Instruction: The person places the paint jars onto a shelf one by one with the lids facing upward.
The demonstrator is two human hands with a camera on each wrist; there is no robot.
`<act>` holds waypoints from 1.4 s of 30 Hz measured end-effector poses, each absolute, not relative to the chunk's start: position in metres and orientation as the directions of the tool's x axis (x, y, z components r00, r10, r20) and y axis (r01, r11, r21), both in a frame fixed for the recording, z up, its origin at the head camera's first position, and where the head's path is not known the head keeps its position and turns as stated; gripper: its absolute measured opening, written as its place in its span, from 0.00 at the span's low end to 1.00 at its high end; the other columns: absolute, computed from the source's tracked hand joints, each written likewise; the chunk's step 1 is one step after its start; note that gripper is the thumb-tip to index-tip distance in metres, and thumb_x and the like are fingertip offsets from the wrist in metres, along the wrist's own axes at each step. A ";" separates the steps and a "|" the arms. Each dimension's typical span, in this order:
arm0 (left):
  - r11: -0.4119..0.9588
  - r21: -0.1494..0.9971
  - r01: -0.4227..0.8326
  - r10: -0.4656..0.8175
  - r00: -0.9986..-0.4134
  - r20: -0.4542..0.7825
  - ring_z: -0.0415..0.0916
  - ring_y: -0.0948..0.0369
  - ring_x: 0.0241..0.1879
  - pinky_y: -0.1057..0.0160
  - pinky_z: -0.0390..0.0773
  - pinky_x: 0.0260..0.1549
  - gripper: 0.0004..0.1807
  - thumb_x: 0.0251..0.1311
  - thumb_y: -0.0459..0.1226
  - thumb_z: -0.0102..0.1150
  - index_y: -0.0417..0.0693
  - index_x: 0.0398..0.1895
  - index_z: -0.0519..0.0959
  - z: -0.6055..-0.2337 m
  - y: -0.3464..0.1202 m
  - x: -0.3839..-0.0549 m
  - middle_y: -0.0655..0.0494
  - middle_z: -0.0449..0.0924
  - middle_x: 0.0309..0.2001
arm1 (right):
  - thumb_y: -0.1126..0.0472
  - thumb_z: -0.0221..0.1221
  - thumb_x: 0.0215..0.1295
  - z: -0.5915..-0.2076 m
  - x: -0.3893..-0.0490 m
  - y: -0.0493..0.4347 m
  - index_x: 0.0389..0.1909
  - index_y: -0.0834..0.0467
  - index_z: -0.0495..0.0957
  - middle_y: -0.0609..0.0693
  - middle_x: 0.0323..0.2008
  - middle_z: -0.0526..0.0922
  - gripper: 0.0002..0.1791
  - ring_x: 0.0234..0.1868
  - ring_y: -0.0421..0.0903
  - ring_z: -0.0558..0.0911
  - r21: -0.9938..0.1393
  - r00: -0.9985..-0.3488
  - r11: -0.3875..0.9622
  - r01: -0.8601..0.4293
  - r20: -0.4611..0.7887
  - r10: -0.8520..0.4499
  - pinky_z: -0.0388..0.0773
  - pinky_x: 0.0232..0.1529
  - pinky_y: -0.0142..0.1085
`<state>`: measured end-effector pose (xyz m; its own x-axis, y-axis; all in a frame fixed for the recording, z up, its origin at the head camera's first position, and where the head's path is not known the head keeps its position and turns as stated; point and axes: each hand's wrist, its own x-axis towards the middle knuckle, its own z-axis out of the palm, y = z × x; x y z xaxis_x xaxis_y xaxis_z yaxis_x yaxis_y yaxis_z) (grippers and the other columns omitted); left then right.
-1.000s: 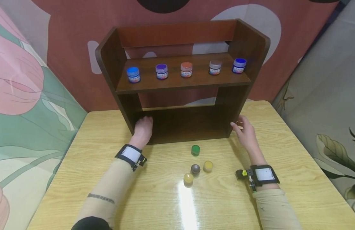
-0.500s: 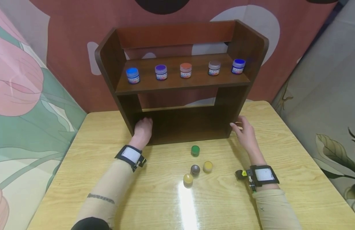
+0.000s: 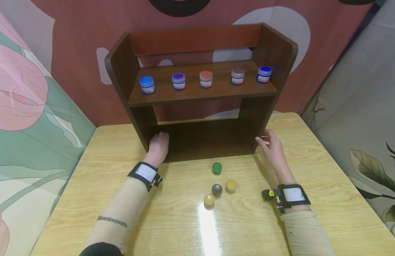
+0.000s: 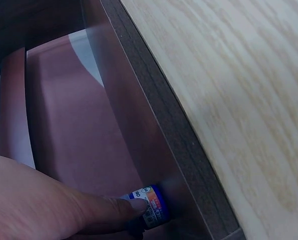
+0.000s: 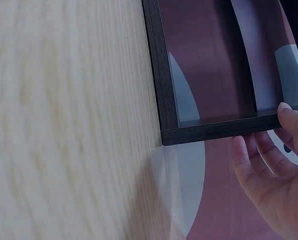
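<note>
My left hand (image 3: 159, 147) reaches into the lower left compartment of a dark brown wooden shelf (image 3: 203, 94). In the left wrist view its thumb presses on the label of a small blue paint jar (image 4: 153, 209), held close over the bottom board; the other fingers are mostly hidden. At the shelf's right side panel, my right hand (image 3: 274, 149) grips the front edge, thumb on the inner face and fingers outside, as the right wrist view shows. On the upper board stands a row of paint jars: light blue (image 3: 147, 85), purple (image 3: 179, 81), orange-red (image 3: 206, 79), grey-brown (image 3: 237, 76) and dark blue (image 3: 264, 74).
Several more jars stand on the light wood table (image 3: 181, 227) before the shelf: a green jar (image 3: 217, 168), a grey jar (image 3: 217, 190) and yellow jars, one yellow jar (image 3: 230, 186) farther right and another yellow jar (image 3: 209, 201) nearer. Patterned cloth (image 3: 75, 71) hangs behind and beside the table.
</note>
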<state>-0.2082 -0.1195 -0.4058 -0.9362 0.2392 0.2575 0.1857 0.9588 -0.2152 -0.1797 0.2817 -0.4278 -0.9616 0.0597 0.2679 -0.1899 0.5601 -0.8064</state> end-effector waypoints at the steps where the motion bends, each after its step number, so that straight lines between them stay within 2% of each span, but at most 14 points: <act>1: 0.959 -0.213 0.184 0.236 -0.939 0.251 0.83 0.50 0.33 0.58 0.84 0.29 0.04 0.61 0.26 0.56 0.36 0.38 0.77 -0.406 -0.119 -0.208 0.43 0.82 0.34 | 0.55 0.50 0.77 -0.428 -0.180 0.282 0.65 0.69 0.64 0.70 0.60 0.73 0.25 0.62 0.68 0.75 -0.806 -0.961 0.559 -0.191 0.269 0.060 0.77 0.60 0.59; 8: 0.961 -0.214 0.176 0.228 -0.942 0.247 0.83 0.50 0.33 0.58 0.84 0.29 0.04 0.61 0.26 0.57 0.37 0.37 0.78 -0.405 -0.118 -0.210 0.43 0.82 0.33 | 0.55 0.51 0.77 -0.429 -0.179 0.281 0.64 0.69 0.65 0.69 0.60 0.74 0.25 0.61 0.67 0.77 -0.803 -0.958 0.562 -0.200 0.281 0.060 0.78 0.58 0.59; 15: 0.961 -0.219 0.171 0.235 -0.920 0.313 0.82 0.51 0.30 0.59 0.83 0.26 0.03 0.60 0.26 0.55 0.37 0.34 0.78 -0.407 -0.118 -0.208 0.44 0.82 0.31 | 0.56 0.51 0.77 -0.429 -0.180 0.280 0.63 0.70 0.66 0.69 0.58 0.75 0.24 0.60 0.68 0.78 -0.790 -0.953 0.576 -0.208 0.297 0.063 0.78 0.56 0.58; 22: 0.971 -0.182 0.155 0.204 -0.934 0.293 0.83 0.51 0.33 0.58 0.83 0.26 0.08 0.61 0.26 0.55 0.37 0.43 0.77 -0.405 -0.117 -0.209 0.44 0.83 0.32 | 0.56 0.52 0.77 -0.429 -0.180 0.280 0.62 0.69 0.66 0.69 0.58 0.76 0.24 0.59 0.67 0.78 -0.790 -0.954 0.579 -0.199 0.291 0.068 0.79 0.56 0.57; 29: 0.976 -0.128 0.176 0.205 -0.942 0.265 0.83 0.48 0.40 0.56 0.86 0.28 0.15 0.58 0.26 0.62 0.37 0.49 0.77 -0.392 -0.106 -0.202 0.41 0.82 0.40 | 0.55 0.51 0.77 -0.428 -0.180 0.281 0.63 0.69 0.65 0.69 0.59 0.75 0.24 0.60 0.67 0.77 -0.795 -0.956 0.572 -0.200 0.286 0.063 0.78 0.57 0.58; 33: 0.964 -0.104 0.246 0.266 -0.911 0.316 0.83 0.48 0.42 0.54 0.87 0.32 0.17 0.54 0.24 0.64 0.41 0.48 0.79 -0.383 -0.097 -0.196 0.43 0.83 0.43 | 0.55 0.51 0.77 -0.429 -0.180 0.281 0.63 0.69 0.65 0.70 0.58 0.75 0.24 0.60 0.67 0.77 -0.794 -0.955 0.574 -0.202 0.290 0.065 0.79 0.57 0.58; 39: 0.902 -0.020 0.432 0.392 -0.798 0.457 0.84 0.50 0.41 0.54 0.85 0.36 0.13 0.59 0.33 0.68 0.44 0.47 0.82 -0.376 -0.089 -0.184 0.48 0.86 0.44 | 0.56 0.51 0.77 -0.428 -0.180 0.281 0.63 0.70 0.65 0.70 0.58 0.75 0.24 0.60 0.67 0.77 -0.794 -0.954 0.574 -0.201 0.291 0.068 0.78 0.57 0.59; 42: 0.859 0.022 0.511 0.438 -0.757 0.485 0.84 0.51 0.40 0.55 0.86 0.38 0.11 0.61 0.37 0.68 0.45 0.46 0.83 -0.373 -0.087 -0.179 0.49 0.87 0.43 | 0.55 0.50 0.77 -0.428 -0.180 0.280 0.63 0.70 0.65 0.70 0.58 0.75 0.24 0.60 0.68 0.77 -0.792 -0.955 0.576 -0.201 0.290 0.066 0.78 0.57 0.59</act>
<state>-0.1786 -0.0869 -0.3735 -0.7568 0.4378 0.4853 0.5111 0.8593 0.0218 -0.1798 0.2802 -0.4277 -0.9546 0.0661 0.2905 -0.2013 0.5758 -0.7925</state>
